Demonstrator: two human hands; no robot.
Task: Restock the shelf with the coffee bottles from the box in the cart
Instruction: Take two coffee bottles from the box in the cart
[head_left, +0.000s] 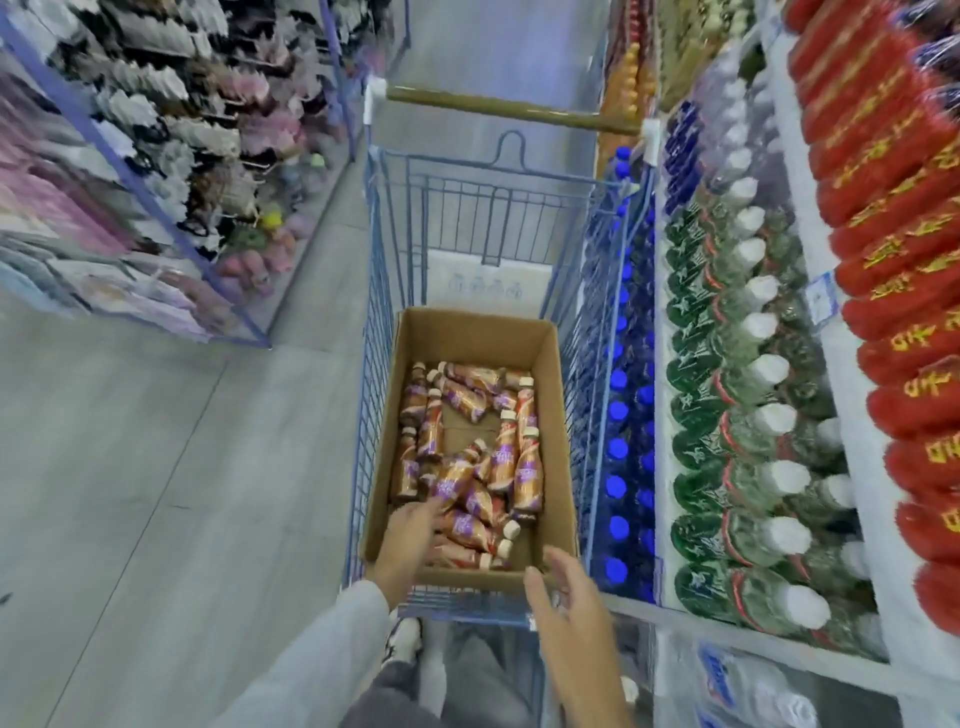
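Beside the drinks shelf (852, 415), the left hand (410, 525) dips into the cart's (374, 364) box (550, 415) for coffee bottles (527, 478), fingers (434, 506) loose and gripping nothing, while the right hand (566, 597) hovers open.

No word or number can be read clearly. The red fringed packages (883, 171) on the right-hand shelf carry large gold characters, apparently Chinese, too blurred to make out. The brown-and-orange plastic coffee bottles (527, 475) lying in the cardboard box each bear a purple patch with white script, smeared beyond reading. The white carton (483, 283) standing behind the box in the blue wire cart shows a faint blue print of four small figures in a row, with no legible lettering. A small blue-and-white price tag (823, 296) sits on the shelf edge, its print too fine to tell. The green wrapped bottles (691, 332) show a pale star-like mark.
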